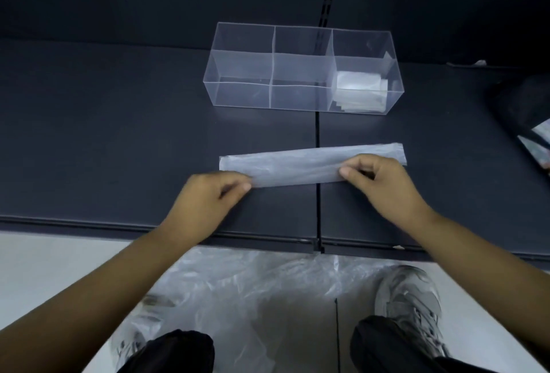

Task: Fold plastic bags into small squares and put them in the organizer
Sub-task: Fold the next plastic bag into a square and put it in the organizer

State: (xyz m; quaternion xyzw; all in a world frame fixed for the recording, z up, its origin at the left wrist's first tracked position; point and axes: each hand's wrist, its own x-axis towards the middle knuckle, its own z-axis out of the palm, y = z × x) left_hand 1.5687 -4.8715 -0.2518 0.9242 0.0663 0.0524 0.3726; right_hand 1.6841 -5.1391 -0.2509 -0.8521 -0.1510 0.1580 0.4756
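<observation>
On the shelf, toward its back: organizer, with 3 compartments side by side. In the organizer's right compartment: folded bags. In front of the organizer, on the same shelf: bag strip, lying flat, roughly parallel to the organizer's long side. Toward the strip's 2 ends, also in front of the organizer: left hand and right hand, each pinching the near edge. Farther in front of the organizer, below the shelf, on the floor: loose plastic bags, over the left shoe and beside the right shoe.
</observation>
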